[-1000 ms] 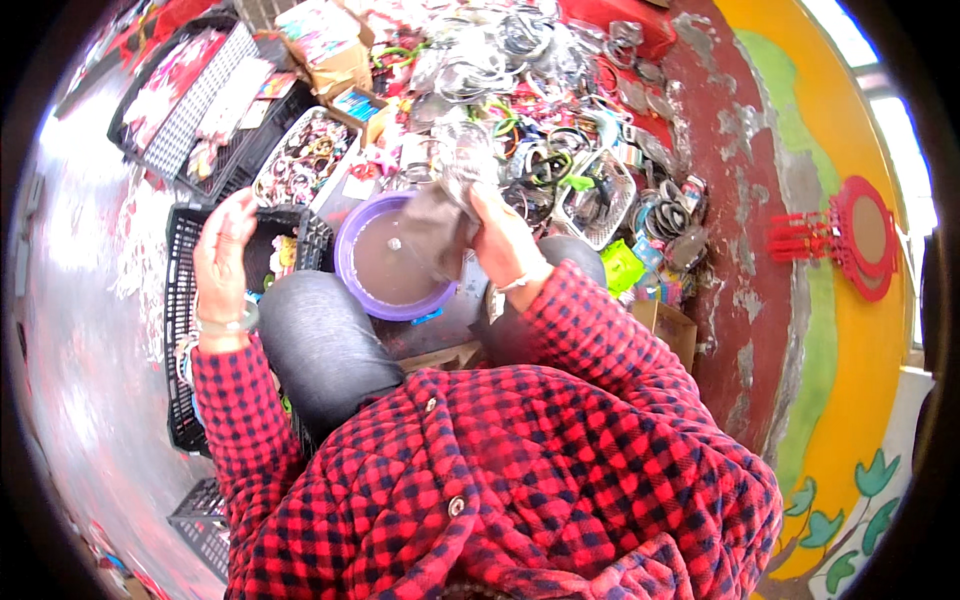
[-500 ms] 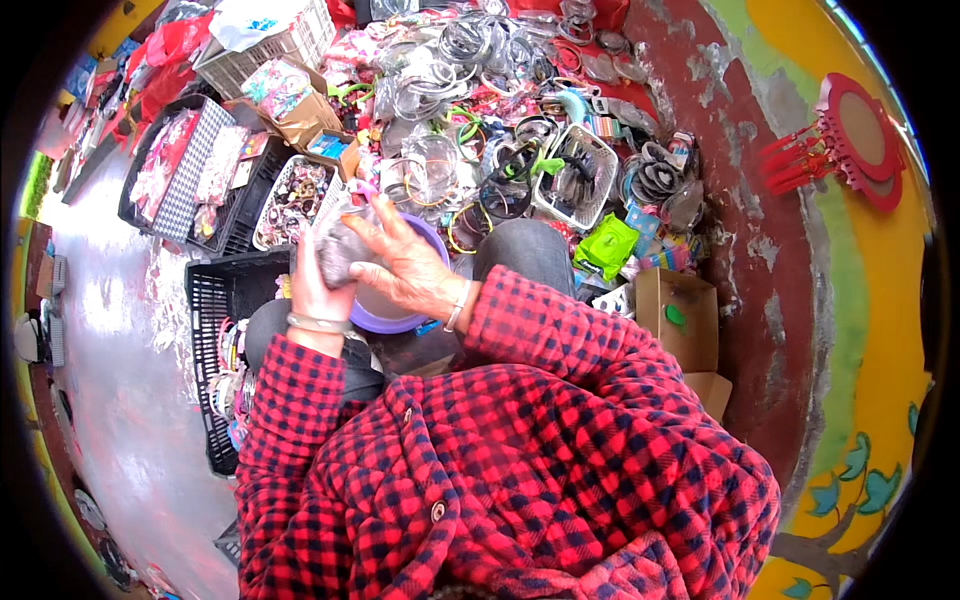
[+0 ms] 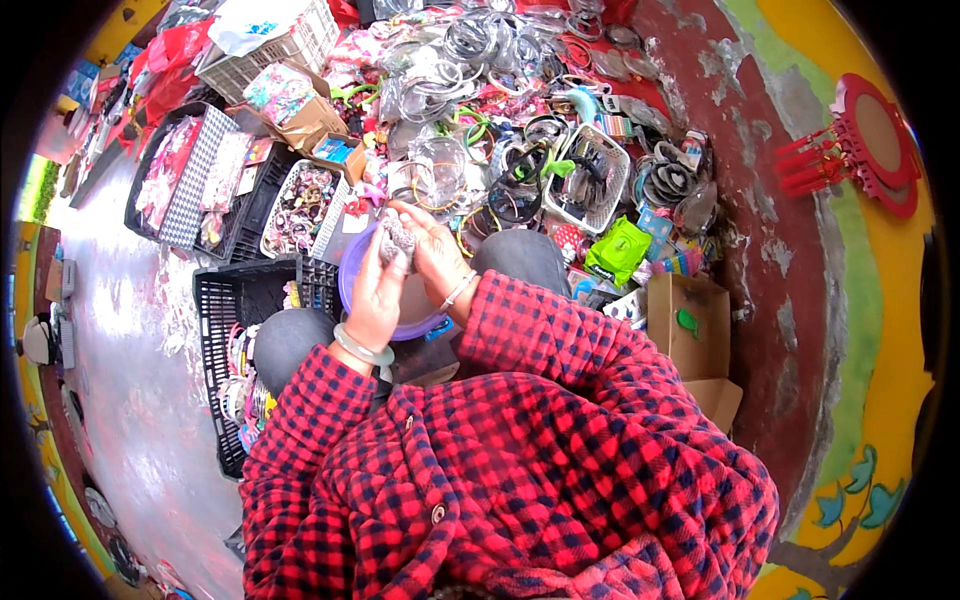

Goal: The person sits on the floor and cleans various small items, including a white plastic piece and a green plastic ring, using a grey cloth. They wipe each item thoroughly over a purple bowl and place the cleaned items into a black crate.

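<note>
- Grey cloth (image 3: 397, 240), slightly upper left of centre, is already bunched over the purple basin (image 3: 350, 264).
- Left hand (image 3: 372, 305) and right hand (image 3: 440, 265) press their fingers around it.
- Squeezing seems unfinished; nothing is yet laid down.

The person wears a padded, quilted jacket (image 3: 580, 450) in a small red and near-black check, its front set with round, metallic-looking buttons (image 3: 437, 514) and its long checked sleeves (image 3: 565, 335) reaching toward the wrists. A smooth, pale, thick bangle (image 3: 362, 349) rings the left hand's (image 3: 375, 300) wrist, a thinner light bracelet (image 3: 458, 291) the right hand's (image 3: 440, 260). Dark grey trousers (image 3: 522, 258) cover the knees.
</note>
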Motion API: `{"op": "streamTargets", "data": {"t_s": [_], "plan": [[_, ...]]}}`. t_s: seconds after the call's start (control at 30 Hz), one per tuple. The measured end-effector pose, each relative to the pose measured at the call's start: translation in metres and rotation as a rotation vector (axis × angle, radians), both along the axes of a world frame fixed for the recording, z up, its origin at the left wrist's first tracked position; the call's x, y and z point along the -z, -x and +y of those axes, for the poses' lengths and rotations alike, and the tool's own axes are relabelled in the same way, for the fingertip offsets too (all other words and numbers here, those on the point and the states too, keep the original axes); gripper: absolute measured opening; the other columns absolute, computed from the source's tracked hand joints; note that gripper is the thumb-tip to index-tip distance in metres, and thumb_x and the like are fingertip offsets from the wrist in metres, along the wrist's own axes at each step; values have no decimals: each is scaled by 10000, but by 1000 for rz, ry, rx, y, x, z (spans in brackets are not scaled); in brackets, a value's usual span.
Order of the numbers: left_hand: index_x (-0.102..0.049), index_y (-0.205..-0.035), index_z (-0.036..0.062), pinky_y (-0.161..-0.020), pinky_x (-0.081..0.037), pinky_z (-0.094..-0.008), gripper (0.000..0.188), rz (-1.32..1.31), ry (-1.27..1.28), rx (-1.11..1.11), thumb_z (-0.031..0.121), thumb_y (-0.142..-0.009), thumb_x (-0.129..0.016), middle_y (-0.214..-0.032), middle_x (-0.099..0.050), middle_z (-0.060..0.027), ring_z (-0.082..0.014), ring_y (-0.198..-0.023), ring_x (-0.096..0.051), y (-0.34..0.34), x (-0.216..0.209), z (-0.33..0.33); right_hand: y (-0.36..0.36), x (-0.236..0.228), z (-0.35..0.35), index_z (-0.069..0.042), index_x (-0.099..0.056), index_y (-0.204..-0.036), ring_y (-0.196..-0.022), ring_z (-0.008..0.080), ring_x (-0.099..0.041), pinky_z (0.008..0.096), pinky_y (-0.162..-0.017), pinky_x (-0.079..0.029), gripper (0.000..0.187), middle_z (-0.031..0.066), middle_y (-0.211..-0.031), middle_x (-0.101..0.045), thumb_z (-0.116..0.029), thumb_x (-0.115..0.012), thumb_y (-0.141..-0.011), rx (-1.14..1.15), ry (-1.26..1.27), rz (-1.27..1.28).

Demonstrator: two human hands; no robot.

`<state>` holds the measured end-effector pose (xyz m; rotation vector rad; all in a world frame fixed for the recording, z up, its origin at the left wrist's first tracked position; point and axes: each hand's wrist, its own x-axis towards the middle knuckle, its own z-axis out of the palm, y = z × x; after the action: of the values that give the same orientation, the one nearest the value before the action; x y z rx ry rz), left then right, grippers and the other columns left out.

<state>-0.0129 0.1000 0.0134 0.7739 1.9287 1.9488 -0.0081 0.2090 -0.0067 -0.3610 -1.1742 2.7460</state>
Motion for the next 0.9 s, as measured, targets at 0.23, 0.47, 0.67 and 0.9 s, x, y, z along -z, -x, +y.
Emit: {"op": "streamTargets", "data": {"t_s": [0.23, 0.47, 0.67, 0.9], "plan": [[-423, -1254, -3, -743, -473, -247, 374, -70, 14, -30, 94, -896, -468, -1169, -515, -103, -138, -988, -535, 20, 11, -9, 17, -7, 39, -15, -574, -999, -757, 148, -569, 259, -707, -465, 282, 71, -872, -600, 53, -398, -789, 245, 21, -84], [-488, -1178, 6, -661, -474, -222, 322, -256, 43, -76, 195, -920, -447, -1103, -562, -113, -161, -893, -595, 28, 19, -15, 20, -10, 183, -18, -611, -896, -754, 125, -549, 237, -711, -446, 143, 39, -809, -588, -28, -540, -772, 382, -179, -78], [-527, -1094, -19, -661, -468, -227, 295, -439, 83, 2, 205, -916, -456, -1041, -592, -122, -156, -860, -600, 30, 25, -12, -8, 100, 294, -25, -547, -949, -723, 273, -613, 428, -619, -522, 190, 117, -851, -618, -185, -519, -849, 178, 221, -447], [-540, -1064, -23, -664, -466, -234, 276, -589, 114, 176, 193, -913, -457, -998, -602, -112, -154, -836, -600, 42, 27, 8, -30, 311, 463, 19, -626, -928, -928, 257, -581, 350, -820, -429, 334, 148, -1029, -606, -277, -574, -781, 291, -544, -968]]}}
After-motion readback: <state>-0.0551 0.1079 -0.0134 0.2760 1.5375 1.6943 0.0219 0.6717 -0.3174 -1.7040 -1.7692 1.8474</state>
